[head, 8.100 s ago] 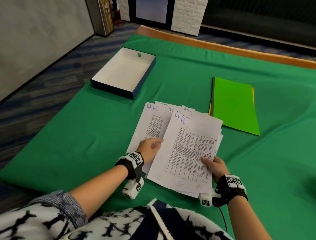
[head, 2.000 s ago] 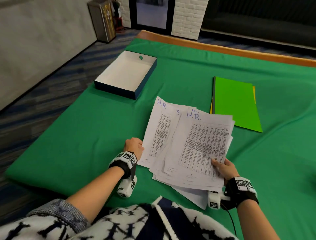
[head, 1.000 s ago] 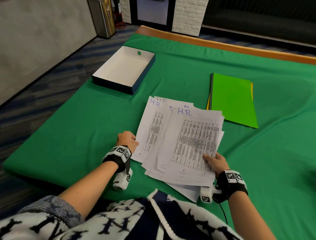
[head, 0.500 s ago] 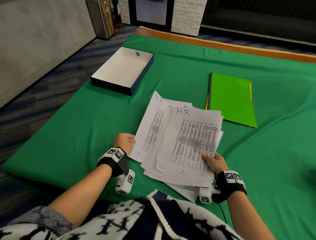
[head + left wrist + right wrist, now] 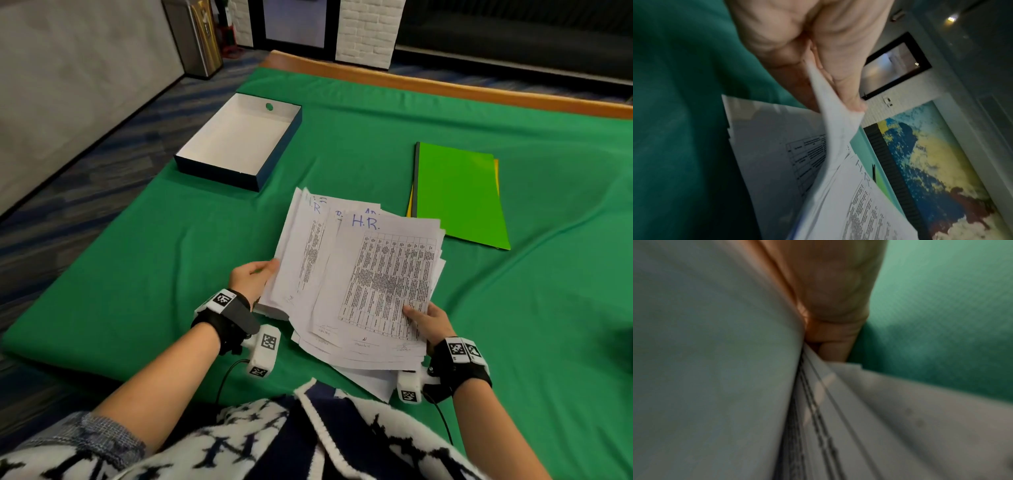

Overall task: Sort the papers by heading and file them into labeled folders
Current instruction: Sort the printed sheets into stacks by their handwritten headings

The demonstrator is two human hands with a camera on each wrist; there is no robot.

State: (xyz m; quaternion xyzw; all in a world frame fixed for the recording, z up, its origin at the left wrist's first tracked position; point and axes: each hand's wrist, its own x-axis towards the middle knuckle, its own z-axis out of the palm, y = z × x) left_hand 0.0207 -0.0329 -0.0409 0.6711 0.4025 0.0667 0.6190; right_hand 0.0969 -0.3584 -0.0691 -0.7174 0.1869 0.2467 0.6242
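Note:
A loose stack of printed papers [image 5: 376,284] lies fanned out on the green cloth in front of me; the top sheet is headed "H.R." in blue ink. My right hand [image 5: 423,320] pinches the stack's lower right corner, thumb on top. My left hand [image 5: 255,277] pinches the left edge of another "H.R." sheet [image 5: 301,253] and lifts it off the stack; the left wrist view shows that sheet [image 5: 836,129] curving up between thumb and fingers. In the right wrist view the paper edges [image 5: 818,402] fill the picture below the hand. A green folder [image 5: 455,192] lies on other folders at the right.
An open, empty dark-blue box [image 5: 239,140] with a white inside stands at the back left. The green cloth [image 5: 171,257] covers the table, with a wooden edge [image 5: 445,89] at the far side. Carpeted floor drops away on the left.
My left hand has taken hold of the left "H.R." sheet's edge and raised it, tilting it up from the stack. The right hand keeps its hold on the stack's corner.

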